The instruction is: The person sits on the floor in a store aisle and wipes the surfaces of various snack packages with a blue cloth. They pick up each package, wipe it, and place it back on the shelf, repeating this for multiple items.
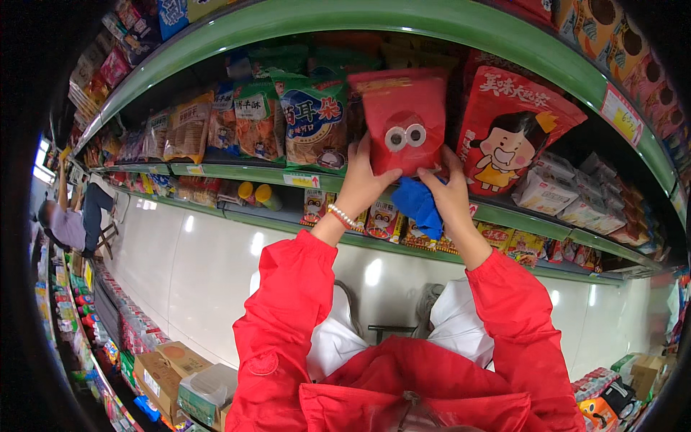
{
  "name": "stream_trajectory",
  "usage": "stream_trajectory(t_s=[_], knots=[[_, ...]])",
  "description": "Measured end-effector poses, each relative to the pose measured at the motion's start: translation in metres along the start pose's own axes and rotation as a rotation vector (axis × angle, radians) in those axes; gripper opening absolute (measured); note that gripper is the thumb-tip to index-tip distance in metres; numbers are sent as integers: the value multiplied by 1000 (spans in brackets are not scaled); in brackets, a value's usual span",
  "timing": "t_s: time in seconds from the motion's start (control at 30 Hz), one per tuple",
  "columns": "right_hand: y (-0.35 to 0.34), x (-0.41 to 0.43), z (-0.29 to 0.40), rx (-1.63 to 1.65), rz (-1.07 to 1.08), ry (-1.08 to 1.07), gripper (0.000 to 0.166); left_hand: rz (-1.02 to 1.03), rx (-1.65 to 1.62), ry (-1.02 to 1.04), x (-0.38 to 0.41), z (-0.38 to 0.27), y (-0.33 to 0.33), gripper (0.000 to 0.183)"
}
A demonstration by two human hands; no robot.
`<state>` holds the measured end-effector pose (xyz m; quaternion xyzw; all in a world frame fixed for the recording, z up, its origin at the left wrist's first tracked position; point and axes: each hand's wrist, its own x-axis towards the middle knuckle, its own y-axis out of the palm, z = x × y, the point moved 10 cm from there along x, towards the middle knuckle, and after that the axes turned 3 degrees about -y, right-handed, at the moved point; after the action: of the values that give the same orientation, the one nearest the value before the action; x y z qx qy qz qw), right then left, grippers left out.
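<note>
A red snack pouch (pixel 408 116) with two cartoon eyes stands upright between my hands at the front of a green-edged shelf (pixel 253 174). My left hand (pixel 363 175) grips its lower left side, the thumb on the front. On the pouch's lower right side, my right hand (pixel 449 186) closes its fingers and thumb. A crumpled blue cloth (pixel 421 208) hangs below, also held in my right hand. To the right leans a larger red bag (pixel 513 132) with a cartoon child. Left of the pouch is a green and blue snack bag (pixel 313 121).
White packs (pixel 548 189) line the shelf at right. Noodle packets (pixel 384 218) and yellow-lidded tubs (pixel 264 194) fill the lower shelf. Cardboard boxes (pixel 159 380) stand behind me at left. A person (pixel 75 221) sits farther along the aisle, an arm raised. Pale tiles (pixel 205 259) cover the floor.
</note>
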<state>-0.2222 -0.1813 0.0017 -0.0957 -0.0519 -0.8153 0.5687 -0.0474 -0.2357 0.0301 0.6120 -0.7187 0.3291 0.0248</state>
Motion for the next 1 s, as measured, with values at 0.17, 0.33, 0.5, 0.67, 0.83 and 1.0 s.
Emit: stream_trajectory(t_s=[0.17, 0.33, 0.5, 0.67, 0.83, 1.0], knots=[[11, -19, 33, 173, 87, 64, 57, 111, -438, -253, -29, 6, -10, 81], [7, -42, 25, -101, 353, 85, 47, 214, -665, -487, -63, -11, -25, 71], [-38, -49, 76, 190, 27, -62, 21, 270, -748, -604, -93, -17, -8, 57], [12, -98, 126, -420, 318, -822, 37, 341, -964, -693, -113, -21, 21, 65], [49, -108, 90, -658, 502, -791, 42, 339, -845, -661, -117, -10, 23, 61], [8, -65, 86, -625, 149, -705, 36, 390, -926, -792, -122, -28, 30, 59]])
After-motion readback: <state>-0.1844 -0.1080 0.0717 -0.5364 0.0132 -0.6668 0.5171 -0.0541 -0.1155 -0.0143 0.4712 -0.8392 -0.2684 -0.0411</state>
